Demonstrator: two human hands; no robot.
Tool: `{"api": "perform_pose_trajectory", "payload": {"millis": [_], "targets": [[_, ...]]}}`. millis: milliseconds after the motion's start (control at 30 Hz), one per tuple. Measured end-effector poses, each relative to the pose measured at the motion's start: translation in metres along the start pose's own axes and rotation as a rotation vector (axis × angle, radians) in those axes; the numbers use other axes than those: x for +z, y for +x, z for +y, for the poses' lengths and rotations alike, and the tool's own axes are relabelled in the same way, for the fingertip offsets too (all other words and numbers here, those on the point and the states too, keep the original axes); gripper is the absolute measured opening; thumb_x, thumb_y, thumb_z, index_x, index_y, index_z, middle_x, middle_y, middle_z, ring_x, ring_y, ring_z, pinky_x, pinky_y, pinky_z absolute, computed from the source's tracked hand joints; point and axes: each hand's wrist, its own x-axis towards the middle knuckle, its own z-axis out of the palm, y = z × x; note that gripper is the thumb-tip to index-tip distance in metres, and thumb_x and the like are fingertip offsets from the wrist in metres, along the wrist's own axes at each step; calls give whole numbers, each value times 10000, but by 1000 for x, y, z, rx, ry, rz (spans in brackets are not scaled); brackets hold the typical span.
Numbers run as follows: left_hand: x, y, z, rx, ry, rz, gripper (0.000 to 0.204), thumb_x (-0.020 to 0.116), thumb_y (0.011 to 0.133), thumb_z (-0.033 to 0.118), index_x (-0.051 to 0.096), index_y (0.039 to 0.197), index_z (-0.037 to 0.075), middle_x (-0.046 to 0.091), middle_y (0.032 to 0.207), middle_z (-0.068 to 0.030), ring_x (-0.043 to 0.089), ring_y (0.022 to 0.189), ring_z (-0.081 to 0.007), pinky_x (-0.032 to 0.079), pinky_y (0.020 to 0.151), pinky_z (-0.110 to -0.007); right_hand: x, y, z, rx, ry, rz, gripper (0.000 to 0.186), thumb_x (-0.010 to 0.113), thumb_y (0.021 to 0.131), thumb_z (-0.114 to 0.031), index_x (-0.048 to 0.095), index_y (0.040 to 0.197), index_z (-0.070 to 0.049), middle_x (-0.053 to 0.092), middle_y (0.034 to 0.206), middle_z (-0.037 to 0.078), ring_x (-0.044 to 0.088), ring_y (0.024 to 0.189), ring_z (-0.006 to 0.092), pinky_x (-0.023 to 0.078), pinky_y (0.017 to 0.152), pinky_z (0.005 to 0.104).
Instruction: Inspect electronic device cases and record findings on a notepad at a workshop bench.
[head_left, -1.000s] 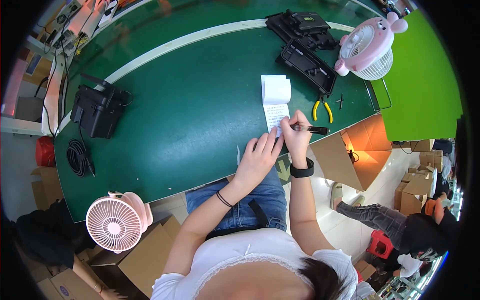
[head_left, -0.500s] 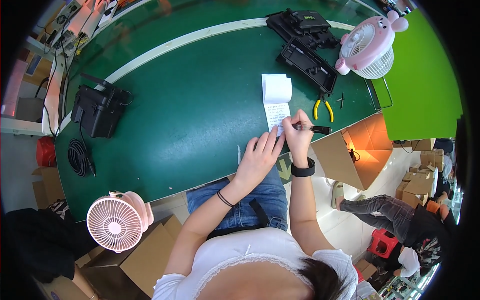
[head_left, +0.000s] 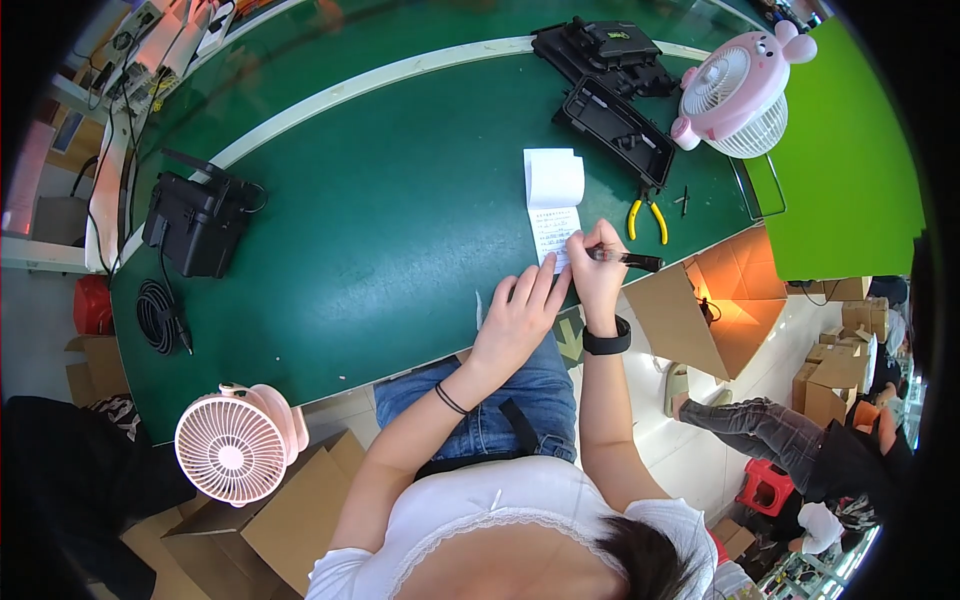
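Observation:
A small white notepad lies near the table's front edge, its upper leaves folded back and lines of writing on the exposed page. My right hand grips a black pen over the lower part of that page; the pen's tip is hidden behind my fingers. With fingers stretched out flat, my left hand rests on the table, its fingertips touching the page's lower edge. Yellow-handled pliers lie just right of the notepad, beside a small dark thin tool.
Black plastic cases and a pink animal-shaped fan stand at the back right. On the left are a black box and a coiled cable. Another pink fan is at the front left corner. Cardboard boxes flank the table.
My hands and the pen have hardly moved on the page. At the far lower left, another person's forearm has gone out of sight.

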Motion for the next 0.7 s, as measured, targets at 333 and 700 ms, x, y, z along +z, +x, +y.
{"api": "perform_pose_trajectory", "payload": {"millis": [333, 700], "targets": [[0, 1, 0, 0, -8, -15, 514, 567, 853, 170, 546, 1365, 122, 538, 1365, -62, 510, 1158, -182, 425, 927, -313, -1, 0, 8, -18, 7, -27, 285, 635, 802, 19, 389, 668, -33, 364, 587, -14, 327, 574, 51, 287, 506, 242], [0, 1, 0, -6, -16, -3, 529, 569, 851, 169, 537, 1376, 122, 544, 1361, -62, 518, 1153, -179, 426, 920, -315, 0, 0, 2, 25, 32, 32, 289, 636, 808, 25, 383, 678, -30, 351, 606, -13, 319, 583, 52, 281, 503, 243]]}}
